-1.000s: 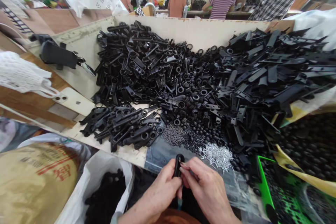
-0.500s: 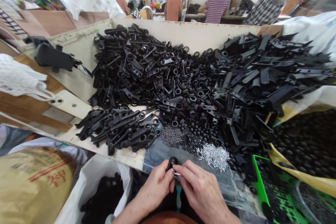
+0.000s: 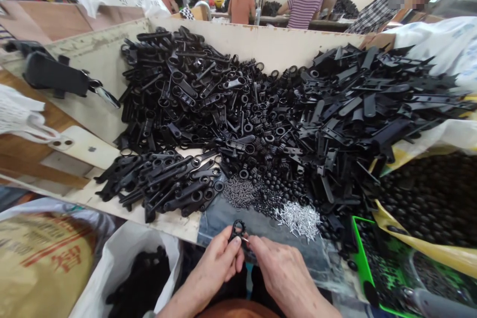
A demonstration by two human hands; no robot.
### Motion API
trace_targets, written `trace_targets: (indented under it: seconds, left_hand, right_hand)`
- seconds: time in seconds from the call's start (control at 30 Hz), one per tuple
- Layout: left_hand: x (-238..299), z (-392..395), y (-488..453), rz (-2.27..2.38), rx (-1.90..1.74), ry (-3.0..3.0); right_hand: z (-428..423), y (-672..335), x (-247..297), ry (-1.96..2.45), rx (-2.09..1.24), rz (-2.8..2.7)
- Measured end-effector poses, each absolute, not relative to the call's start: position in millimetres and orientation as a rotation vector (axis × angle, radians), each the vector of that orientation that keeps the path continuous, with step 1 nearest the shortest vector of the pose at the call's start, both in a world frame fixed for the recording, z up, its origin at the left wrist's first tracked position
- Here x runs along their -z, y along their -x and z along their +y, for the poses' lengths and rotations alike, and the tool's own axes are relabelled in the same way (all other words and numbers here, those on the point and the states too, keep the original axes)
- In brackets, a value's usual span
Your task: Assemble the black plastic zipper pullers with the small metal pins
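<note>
My left hand (image 3: pixel 216 266) pinches a small black plastic part (image 3: pixel 237 230) with a ring at its top, held upright at the near edge of the bench. My right hand (image 3: pixel 278 271) is closed beside it, fingertips pinched on a thin silver pin (image 3: pixel 245 240) that touches the part's side. Just beyond my hands lie a heap of silver pins (image 3: pixel 298 218), a heap of small dark screws (image 3: pixel 238 191) and small black beads. A row of assembled black levers (image 3: pixel 164 186) lies to the left of them.
A large pile of black plastic parts (image 3: pixel 261 104) fills a white-walled tray (image 3: pixel 261 42). A white bag with black pieces (image 3: pixel 137 278) hangs below left, next to a printed sack (image 3: pixel 44 258). A green crate (image 3: pixel 372 268) and a yellow bag of beads (image 3: pixel 428 198) sit at right. A phone (image 3: pixel 82 146) lies at left. Several people work in the background.
The black part has turned in my left hand, so its ring now faces up. My hands have shifted slightly left and away, with the pin brought against the part.
</note>
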State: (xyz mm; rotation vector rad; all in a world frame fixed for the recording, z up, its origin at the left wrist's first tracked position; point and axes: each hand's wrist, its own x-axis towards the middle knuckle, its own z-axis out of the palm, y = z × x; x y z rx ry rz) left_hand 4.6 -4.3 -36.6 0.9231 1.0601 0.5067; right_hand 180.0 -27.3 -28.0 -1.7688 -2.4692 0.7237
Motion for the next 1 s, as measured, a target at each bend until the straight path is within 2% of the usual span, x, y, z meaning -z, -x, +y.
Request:
trace_targets:
  seconds: [0.37,0.73,1.0]
  left_hand:
    - [41.6,-4.5,-5.2,1.074,-0.512,-0.900]
    - [44.0,-4.5,-6.5,1.067,-0.508,-0.864]
    - [48.8,-7.1,-7.3,1.106,-0.520,-0.876]
  right_hand:
    - [-25.3,-179.3,23.3,1.722,-0.960,-2.351]
    - [-30.6,-176.6,21.8,1.699,-0.990,-2.331]
    - [-48.4,-186.9,46.8,1.466,-0.700,-2.311]
